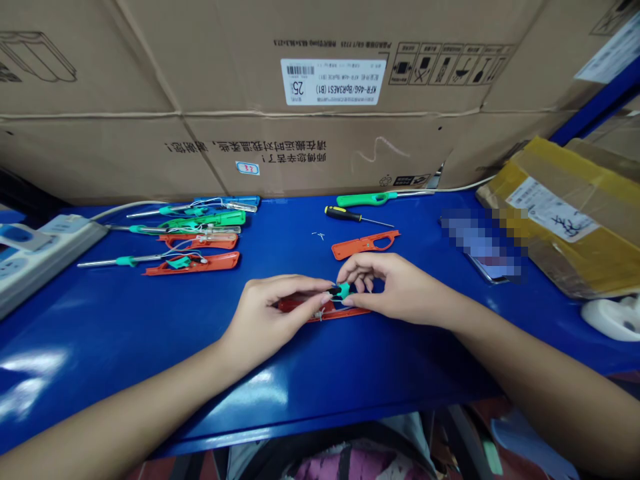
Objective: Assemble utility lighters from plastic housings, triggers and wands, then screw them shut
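Note:
An orange lighter shell half (345, 315) lies open on the blue table beneath both of my hands, with a thin white wire running along it. My left hand (280, 307) is closed, thumb and index finger pinching a small black piece (334, 291) just above the shell. From the other side, my right hand (395, 283) pinches the small green trigger (343, 290), which touches the black piece. Fingers hide parts of the shell. Just beyond them is a separate orange shell half (350, 249) with a finger loop.
A yellow-black screwdriver (345, 213) and a green lighter (367, 199) lie farther back. Several opened lighters (200, 263) with metal tubes sit to the left, beside a power strip (55, 247). On the right are a phone (487, 257) and a yellow-taped box (555, 213). Cardboard (210, 153) walls the back.

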Tool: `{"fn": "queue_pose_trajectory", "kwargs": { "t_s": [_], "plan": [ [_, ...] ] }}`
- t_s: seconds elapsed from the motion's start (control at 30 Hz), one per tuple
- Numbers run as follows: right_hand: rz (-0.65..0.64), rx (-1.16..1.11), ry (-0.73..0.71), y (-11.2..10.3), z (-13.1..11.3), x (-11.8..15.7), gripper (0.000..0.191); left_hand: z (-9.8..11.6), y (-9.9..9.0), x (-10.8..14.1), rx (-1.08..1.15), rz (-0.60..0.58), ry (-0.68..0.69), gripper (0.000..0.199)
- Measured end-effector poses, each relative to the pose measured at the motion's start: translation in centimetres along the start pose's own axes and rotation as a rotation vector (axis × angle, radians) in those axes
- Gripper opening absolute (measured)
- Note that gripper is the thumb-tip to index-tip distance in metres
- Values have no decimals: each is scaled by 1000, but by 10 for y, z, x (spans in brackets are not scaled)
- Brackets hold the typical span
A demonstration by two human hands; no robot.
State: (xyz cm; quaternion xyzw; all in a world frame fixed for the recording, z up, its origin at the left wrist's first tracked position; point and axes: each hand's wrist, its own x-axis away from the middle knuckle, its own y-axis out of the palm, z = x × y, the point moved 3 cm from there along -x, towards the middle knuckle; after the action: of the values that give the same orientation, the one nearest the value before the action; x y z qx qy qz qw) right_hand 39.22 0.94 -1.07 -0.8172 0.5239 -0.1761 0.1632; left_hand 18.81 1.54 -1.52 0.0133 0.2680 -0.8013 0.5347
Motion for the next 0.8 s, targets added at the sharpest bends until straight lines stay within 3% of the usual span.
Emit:
{"fn": "queue_pose_trajectory", "kwargs": {
  "t_s": [0.13, 0.33, 0.57, 0.8],
  "plan": [
    [17, 27, -16, -1, -2, 0, 11, 7, -1, 2, -146, -1, 200, 15],
    [26, 72, -80, -4, -5, 0, 5, 9, 0, 5, -153, -6, 445, 20],
    [-12, 70, -16, -3, -4, -2, 7, -4, 0, 2, -211, -15, 318, 14],
    [-88, -57, 134, 5, 10, -4, 10, -12, 2, -4, -196, -154, 252, 9]
  ]
}}
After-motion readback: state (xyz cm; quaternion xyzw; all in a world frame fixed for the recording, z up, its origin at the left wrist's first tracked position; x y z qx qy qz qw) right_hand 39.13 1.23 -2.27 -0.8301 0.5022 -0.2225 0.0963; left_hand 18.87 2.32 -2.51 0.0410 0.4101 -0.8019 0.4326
